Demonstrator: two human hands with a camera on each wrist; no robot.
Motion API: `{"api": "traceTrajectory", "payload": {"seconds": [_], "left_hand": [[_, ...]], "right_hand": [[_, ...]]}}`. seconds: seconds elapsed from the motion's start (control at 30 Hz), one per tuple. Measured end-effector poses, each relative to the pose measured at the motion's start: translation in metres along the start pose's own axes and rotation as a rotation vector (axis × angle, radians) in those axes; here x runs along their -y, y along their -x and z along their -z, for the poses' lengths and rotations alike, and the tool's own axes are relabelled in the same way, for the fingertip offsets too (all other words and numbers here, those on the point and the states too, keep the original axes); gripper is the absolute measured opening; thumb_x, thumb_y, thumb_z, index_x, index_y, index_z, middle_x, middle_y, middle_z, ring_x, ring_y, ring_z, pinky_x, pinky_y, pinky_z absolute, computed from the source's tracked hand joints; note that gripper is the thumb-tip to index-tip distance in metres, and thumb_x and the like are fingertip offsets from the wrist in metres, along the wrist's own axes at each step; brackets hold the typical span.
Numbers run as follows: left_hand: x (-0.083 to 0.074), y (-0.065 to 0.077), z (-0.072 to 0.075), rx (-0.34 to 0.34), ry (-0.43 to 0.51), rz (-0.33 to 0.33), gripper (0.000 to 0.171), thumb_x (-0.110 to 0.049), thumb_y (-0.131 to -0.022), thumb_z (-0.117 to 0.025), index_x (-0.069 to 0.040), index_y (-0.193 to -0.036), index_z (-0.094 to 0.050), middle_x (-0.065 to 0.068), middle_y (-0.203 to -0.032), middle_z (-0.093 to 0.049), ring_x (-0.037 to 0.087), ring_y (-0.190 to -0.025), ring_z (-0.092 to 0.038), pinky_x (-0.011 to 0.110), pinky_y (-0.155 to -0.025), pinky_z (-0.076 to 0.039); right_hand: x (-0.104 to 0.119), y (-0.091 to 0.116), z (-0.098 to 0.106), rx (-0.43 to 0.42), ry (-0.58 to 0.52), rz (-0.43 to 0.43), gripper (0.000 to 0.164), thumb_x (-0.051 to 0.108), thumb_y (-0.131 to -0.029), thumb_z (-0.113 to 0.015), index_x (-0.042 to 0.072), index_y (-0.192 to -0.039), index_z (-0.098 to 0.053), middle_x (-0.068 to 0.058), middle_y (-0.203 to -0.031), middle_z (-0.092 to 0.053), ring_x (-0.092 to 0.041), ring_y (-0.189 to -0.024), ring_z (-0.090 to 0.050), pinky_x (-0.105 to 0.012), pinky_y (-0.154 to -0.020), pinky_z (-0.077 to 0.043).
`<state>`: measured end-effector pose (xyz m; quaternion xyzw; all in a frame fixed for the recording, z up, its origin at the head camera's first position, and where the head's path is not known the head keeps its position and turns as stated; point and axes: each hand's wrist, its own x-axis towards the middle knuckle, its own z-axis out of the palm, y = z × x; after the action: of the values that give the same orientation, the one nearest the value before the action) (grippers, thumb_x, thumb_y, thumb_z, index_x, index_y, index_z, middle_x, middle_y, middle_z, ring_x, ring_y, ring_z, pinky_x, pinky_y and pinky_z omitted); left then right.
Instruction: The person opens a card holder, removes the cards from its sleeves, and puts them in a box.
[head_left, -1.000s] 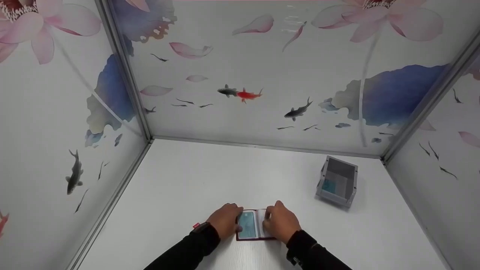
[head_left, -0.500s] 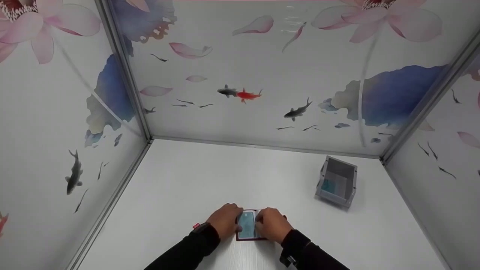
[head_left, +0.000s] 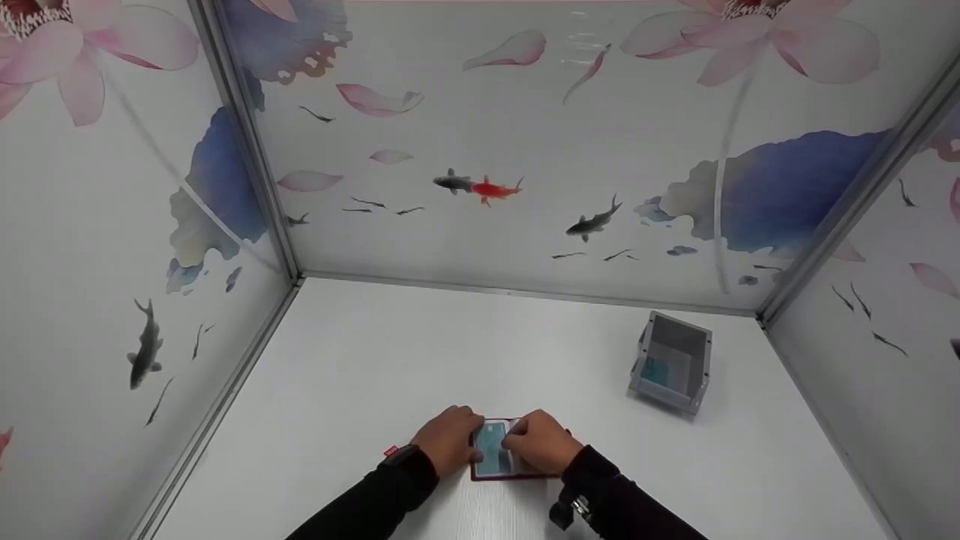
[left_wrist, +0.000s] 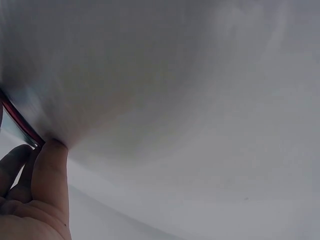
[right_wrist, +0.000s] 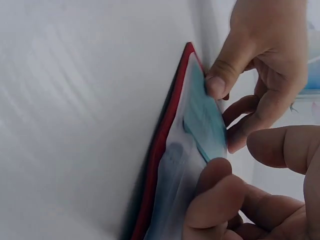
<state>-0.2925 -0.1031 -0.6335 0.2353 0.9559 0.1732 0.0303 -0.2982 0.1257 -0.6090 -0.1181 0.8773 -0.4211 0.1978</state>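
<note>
I have the left hand [head_left: 448, 441] pinching the wallet [right_wrist: 159, 142] at left; right hand [head_left: 546, 442] curled by the card [right_wrist: 206, 117], grip unclear to me.

Black long fabric sleeves cover both forearms, the left sleeve [head_left: 360, 495] at lower centre-left of the frame, the right sleeve [head_left: 637, 506] at lower centre-right. A dark strap [head_left: 409, 457] with a small bright red tag [head_left: 391, 451] circles the left wrist; a silvery metallic piece [head_left: 581, 505] and a rounded black part [head_left: 560, 515] sit at the right cuff.
</note>
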Motion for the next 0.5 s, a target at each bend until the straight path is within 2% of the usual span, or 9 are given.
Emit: {"api": "traceTrajectory", "payload": {"seconds": [0.2, 0.5], "left_hand": [[-0.0018, 0.0028, 0.0021, -0.006, 0.021, -0.006, 0.053, -0.03, -0.096, -0.094, -0.007, -0.14, -0.076, 0.005, -0.123, -0.077, 0.02, -0.113, -0.069, 0.038, -0.103, -0.06], [-0.0041, 0.0017, 0.0028, 0.01, 0.008, 0.014, 0.056, -0.033, -0.098, -0.092, -0.006, -0.143, -0.075, 0.006, -0.127, -0.077, 0.023, -0.118, -0.071, 0.039, -0.106, -0.059]], "right_hand": [[-0.0011, 0.0033, 0.0004, -0.041, -0.149, -0.078, 0.019, 0.017, -0.096, -0.074, 0.002, -0.097, -0.085, 0.006, -0.07, -0.062, -0.008, -0.058, -0.053, -0.024, -0.054, -0.041], [-0.0037, 0.0025, -0.0008, -0.053, -0.257, -0.097, 0.017, 0.007, -0.094, -0.077, -0.002, -0.108, -0.08, 0.003, -0.067, -0.067, -0.006, -0.053, -0.058, -0.022, -0.05, -0.046]]}}
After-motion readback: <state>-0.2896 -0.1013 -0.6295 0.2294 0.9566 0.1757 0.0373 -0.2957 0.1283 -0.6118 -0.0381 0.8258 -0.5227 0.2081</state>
